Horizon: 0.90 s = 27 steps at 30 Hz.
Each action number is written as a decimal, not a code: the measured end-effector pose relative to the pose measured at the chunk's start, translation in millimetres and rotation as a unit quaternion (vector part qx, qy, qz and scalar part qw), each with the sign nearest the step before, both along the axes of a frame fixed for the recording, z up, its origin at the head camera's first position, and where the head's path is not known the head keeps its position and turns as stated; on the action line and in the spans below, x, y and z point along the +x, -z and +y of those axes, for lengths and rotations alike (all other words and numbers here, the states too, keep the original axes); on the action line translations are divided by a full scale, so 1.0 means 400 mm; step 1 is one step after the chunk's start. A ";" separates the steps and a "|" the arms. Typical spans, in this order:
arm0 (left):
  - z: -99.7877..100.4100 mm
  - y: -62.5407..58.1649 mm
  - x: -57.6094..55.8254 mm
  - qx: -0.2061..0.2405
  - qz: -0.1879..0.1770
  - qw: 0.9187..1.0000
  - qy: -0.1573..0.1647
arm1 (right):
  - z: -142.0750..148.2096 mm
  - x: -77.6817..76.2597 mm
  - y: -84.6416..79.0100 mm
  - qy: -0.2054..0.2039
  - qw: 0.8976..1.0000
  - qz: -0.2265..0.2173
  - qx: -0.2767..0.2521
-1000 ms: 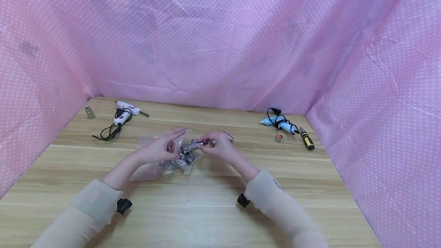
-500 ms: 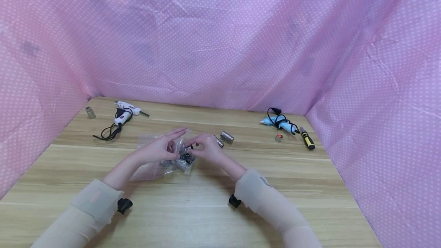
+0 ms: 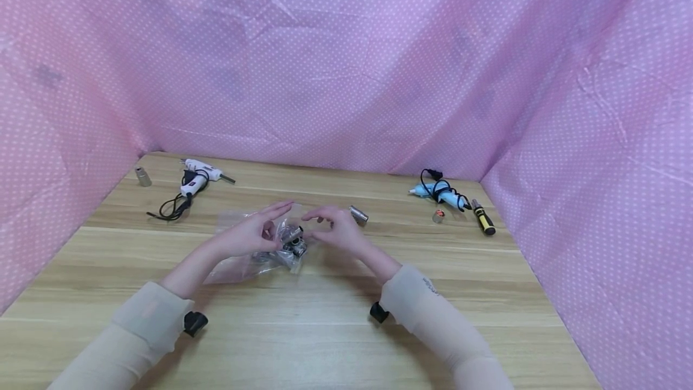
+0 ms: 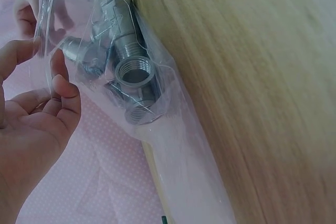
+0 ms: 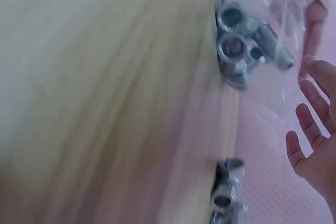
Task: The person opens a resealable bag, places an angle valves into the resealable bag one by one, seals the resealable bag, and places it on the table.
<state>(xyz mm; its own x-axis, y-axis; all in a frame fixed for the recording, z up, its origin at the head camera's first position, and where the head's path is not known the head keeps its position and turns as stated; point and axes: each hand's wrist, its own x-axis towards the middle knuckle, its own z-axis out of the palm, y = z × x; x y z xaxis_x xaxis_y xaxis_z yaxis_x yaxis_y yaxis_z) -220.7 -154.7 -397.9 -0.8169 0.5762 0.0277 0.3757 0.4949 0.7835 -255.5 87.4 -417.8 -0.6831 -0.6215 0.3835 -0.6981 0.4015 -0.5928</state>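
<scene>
A clear plastic zip bag [image 4: 184, 166] lies on the table with several threaded metal pipe fittings [image 4: 134, 72] inside. My left hand [image 3: 249, 236] holds the bag by its mouth, fingers and thumb curled at the plastic edge. In the head view, a metal fitting [image 3: 293, 235] sits at the bag's opening. Just right of it is my right hand [image 3: 342, 232], with nothing between its spread fingers. Beyond that hand, a loose metal fitting [image 3: 358, 215] rests on the table. The right wrist view shows loose fittings [image 5: 229, 174] outside the bag, partly cut off below.
At the back left are a white glue gun [image 3: 199, 177] with a black cord and a small metal cylinder [image 3: 143, 177]. A blue glue gun [image 3: 441, 194], a small metal piece with orange [image 3: 438, 216] and a yellow-black screwdriver [image 3: 483, 218] lie at the right. Pink dotted cloth surrounds the table.
My right hand brought a metal fitting left to the bag's mouth, let go of it, and drew back right with nothing in it. My left hand has stayed at the bag.
</scene>
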 end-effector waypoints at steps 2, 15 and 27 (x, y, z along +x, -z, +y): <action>0.001 -0.001 -0.001 0.001 0.001 1.000 0.001 | 0.021 -0.005 -0.006 -0.003 1.000 0.002 -0.010; 0.002 0.004 -0.001 0.007 0.023 1.000 0.005 | 0.157 -0.047 -0.030 0.010 0.999 -0.012 0.027; 0.003 0.007 -0.005 0.003 0.018 1.000 0.004 | 0.251 -0.101 0.013 0.019 0.994 -0.074 0.072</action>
<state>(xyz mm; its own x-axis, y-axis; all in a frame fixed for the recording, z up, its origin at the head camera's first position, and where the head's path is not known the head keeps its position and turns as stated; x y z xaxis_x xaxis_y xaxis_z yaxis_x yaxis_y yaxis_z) -222.7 -153.5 -400.7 -0.8102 0.5832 0.0594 0.4074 0.4873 0.7724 -296.0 188.0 -423.1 -0.7498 -0.6350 0.1859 -0.5900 0.5145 -0.6223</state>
